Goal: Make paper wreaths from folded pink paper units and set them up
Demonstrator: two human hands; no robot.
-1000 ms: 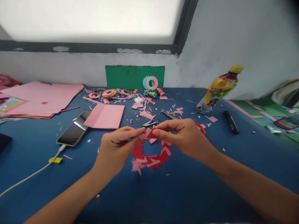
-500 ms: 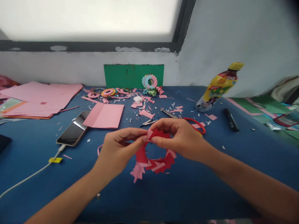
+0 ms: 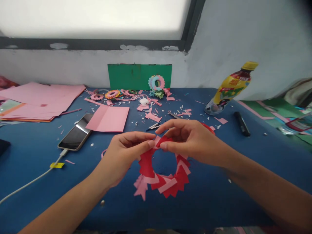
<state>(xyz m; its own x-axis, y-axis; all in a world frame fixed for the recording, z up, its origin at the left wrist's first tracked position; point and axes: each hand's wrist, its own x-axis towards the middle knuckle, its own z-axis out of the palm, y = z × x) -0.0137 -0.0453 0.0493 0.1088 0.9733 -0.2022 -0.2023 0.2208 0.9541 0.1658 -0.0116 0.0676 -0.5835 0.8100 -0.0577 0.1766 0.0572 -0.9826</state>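
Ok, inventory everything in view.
Paper ring: one, red and pink, centre
Other rings: several, multicoloured, back
Board: one, green, back
Folded paper: one, pink, left
Phone: one, black, left
Cable: one, white, left
Sheets: several, mostly pink, left
Scraps: many, pink, white, middle
Scissors: one, red-handled, partly hidden
Bottle: one, yellow-capped, right
Marker: one, black, right
Green paper: uncounted, far right
Table: one, blue, beneath
Left hand: one, on ring
Right hand: one, on ring
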